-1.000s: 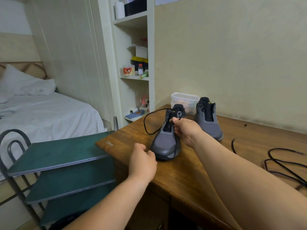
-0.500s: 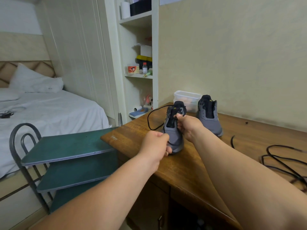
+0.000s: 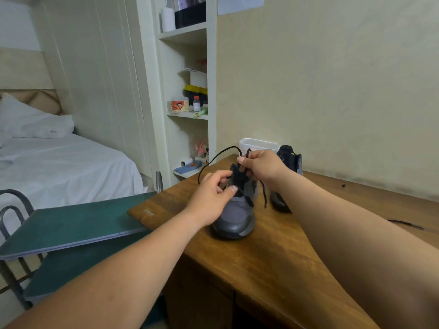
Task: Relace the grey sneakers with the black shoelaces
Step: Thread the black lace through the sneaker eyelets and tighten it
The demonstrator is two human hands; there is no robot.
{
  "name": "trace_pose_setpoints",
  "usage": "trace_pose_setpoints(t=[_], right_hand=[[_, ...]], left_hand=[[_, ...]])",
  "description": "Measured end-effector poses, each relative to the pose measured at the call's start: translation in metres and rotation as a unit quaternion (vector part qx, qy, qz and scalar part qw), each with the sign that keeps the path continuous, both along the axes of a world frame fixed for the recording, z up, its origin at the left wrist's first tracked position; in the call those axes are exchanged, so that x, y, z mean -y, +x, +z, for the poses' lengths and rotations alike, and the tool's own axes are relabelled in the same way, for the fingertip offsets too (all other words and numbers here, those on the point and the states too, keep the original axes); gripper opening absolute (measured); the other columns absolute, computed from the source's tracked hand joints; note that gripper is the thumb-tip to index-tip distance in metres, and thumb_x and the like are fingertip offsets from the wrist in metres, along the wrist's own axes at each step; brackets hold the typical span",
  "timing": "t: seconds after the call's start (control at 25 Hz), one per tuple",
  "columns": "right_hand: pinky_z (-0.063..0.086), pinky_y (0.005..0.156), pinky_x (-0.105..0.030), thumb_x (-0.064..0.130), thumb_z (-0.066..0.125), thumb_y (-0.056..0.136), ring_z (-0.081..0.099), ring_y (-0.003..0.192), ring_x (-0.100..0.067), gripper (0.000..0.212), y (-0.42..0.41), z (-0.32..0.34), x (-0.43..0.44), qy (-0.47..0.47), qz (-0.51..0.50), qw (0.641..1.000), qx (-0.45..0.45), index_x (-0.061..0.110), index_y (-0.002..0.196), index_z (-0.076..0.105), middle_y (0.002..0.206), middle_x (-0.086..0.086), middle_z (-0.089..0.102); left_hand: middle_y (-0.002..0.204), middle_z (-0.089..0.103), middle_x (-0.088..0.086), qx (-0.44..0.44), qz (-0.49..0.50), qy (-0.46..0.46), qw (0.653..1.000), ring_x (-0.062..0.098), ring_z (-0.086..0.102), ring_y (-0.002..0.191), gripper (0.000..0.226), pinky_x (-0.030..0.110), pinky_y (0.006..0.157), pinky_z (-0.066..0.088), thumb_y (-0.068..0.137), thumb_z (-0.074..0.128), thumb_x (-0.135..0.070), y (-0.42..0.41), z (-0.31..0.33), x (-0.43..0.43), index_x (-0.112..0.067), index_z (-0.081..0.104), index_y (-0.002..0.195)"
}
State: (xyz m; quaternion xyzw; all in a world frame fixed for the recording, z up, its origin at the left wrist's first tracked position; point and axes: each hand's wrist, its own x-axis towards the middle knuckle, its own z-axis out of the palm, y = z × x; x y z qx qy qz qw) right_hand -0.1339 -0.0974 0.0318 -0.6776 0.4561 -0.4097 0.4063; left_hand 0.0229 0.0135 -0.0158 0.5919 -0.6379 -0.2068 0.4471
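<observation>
— Where do we stand?
— The near grey sneaker sits toe towards us on the wooden desk. Our right hand pinches the black shoelace above the tongue, and our left hand pinches it at the eyelets.
— And next?
— We should steady the shoe, pull gently and untwisted, and even the ends.

we see a wooden desk at the near right, pushed against a plain cream wall. left of that wall a recessed white shelf unit rises, its shelves cluttered with small items. further left run pale panelled wardrobe doors. at the far left we find a bed with white sheets, a white pillow and a padded tan headboard. just beside the desk's left edge stands a metal-framed rack with green shelves. the light is soft and even.
</observation>
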Motion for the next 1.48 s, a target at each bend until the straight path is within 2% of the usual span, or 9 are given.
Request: trace_pose_setpoints(t=[0.2, 0.28, 0.48, 0.6, 0.68, 0.84, 0.92, 1.2, 1.48], right_hand=[[0.052, 0.072, -0.028, 0.024, 0.07, 0.101, 0.058, 0.069, -0.016, 0.026, 0.001, 0.003, 0.013, -0.017, 0.0, 0.999, -0.045, -0.001, 0.098, 0.077, 0.081, -0.007, 0.072], [0.054, 0.076, -0.03, 0.026, 0.07, 0.101, 0.06, 0.07, -0.015, 0.025, 0.005, 0.006, 0.018, -0.033, -0.005, 0.997, -0.076, 0.003, 0.096, 0.078, 0.083, -0.009, 0.075], [0.046, 0.057, -0.021, 0.024, 0.067, 0.103, 0.057, 0.06, -0.012, 0.018, 0.012, 0.032, 0.043, -0.026, -0.053, 0.997, -0.039, 0.009, 0.096, 0.074, 0.076, -0.002, 0.069], [0.043, 0.047, -0.019, 0.02, 0.067, 0.103, 0.055, 0.058, -0.014, 0.017, 0.009, 0.047, 0.057, -0.013, -0.066, 0.998, -0.005, 0.004, 0.103, 0.074, 0.074, -0.005, 0.067], [0.042, 0.043, -0.018, 0.018, 0.067, 0.103, 0.054, 0.057, -0.013, 0.018, 0.009, 0.049, 0.059, -0.01, -0.06, 0.998, -0.009, 0.002, 0.106, 0.073, 0.074, -0.006, 0.066], [0.045, 0.047, -0.02, 0.017, 0.067, 0.102, 0.056, 0.057, -0.013, 0.021, 0.01, 0.061, 0.068, -0.043, -0.087, 0.995, 0.02, -0.001, 0.112, 0.073, 0.074, -0.006, 0.067], [0.045, 0.047, -0.019, 0.017, 0.066, 0.103, 0.057, 0.056, -0.01, 0.02, 0.01, 0.071, 0.073, -0.062, -0.106, 0.992, 0.038, 0.0, 0.112, 0.073, 0.075, -0.005, 0.066], [0.049, 0.062, -0.027, 0.018, 0.067, 0.102, 0.058, 0.057, -0.008, 0.019, 0.022, 0.071, 0.085, -0.062, -0.115, 0.99, 0.044, 0.003, 0.107, 0.076, 0.072, -0.002, 0.067], [0.047, 0.051, -0.021, 0.018, 0.064, 0.104, 0.053, 0.059, -0.014, 0.018, 0.021, 0.08, 0.067, -0.033, -0.03, 0.999, 0.028, 0.005, 0.094, 0.073, 0.075, -0.006, 0.066]], left_hand=[[0.17, 0.022, -0.01, -0.004, 0.002, 0.064, 0.998, 0.019, 0.031, 0.153, 0.125, 0.052, 0.124, 0.034, 0.071, 0.084, -0.071, -0.012, -0.04, 0.006, -0.056, -0.003, 0.16], [0.173, 0.02, -0.008, 0.003, 0.009, 0.069, 0.998, 0.022, 0.028, 0.157, 0.13, 0.055, 0.125, 0.033, 0.069, 0.084, -0.073, -0.012, -0.044, 0.008, -0.056, -0.009, 0.159], [0.17, 0.002, -0.017, 0.051, 0.053, 0.063, 0.995, 0.025, 0.016, 0.159, 0.134, 0.051, 0.126, 0.029, 0.073, 0.084, -0.07, -0.018, -0.043, 0.004, -0.046, -0.012, 0.163], [0.173, 0.005, -0.012, -0.031, 0.032, 0.107, 0.993, 0.027, 0.023, 0.158, 0.141, 0.051, 0.122, 0.034, 0.072, 0.09, -0.061, -0.016, -0.046, 0.004, -0.05, -0.018, 0.161], [0.172, 0.02, -0.007, -0.034, 0.02, 0.126, 0.991, 0.026, 0.035, 0.153, 0.139, 0.051, 0.121, 0.039, 0.068, 0.089, -0.067, -0.01, -0.046, 0.011, -0.052, -0.012, 0.162], [0.149, 0.045, -0.011, 0.036, 0.036, 0.138, 0.989, 0.019, 0.054, 0.132, 0.118, 0.05, 0.111, 0.05, 0.055, 0.074, -0.088, -0.007, -0.046, 0.019, -0.046, 0.033, 0.157], [0.137, 0.05, -0.014, 0.053, 0.039, 0.148, 0.987, 0.016, 0.058, 0.123, 0.108, 0.048, 0.106, 0.053, 0.054, 0.071, -0.09, -0.007, -0.044, 0.02, -0.047, 0.043, 0.149], [0.131, 0.051, -0.015, 0.072, 0.049, 0.162, 0.983, 0.017, 0.059, 0.121, 0.097, 0.047, 0.107, 0.052, 0.06, 0.068, -0.088, -0.007, -0.04, 0.018, -0.048, 0.047, 0.145], [0.139, 0.053, -0.009, 0.132, 0.073, 0.188, 0.97, 0.021, 0.053, 0.131, 0.106, 0.051, 0.113, 0.041, 0.061, 0.048, -0.103, -0.011, -0.034, 0.015, -0.037, 0.051, 0.145]])
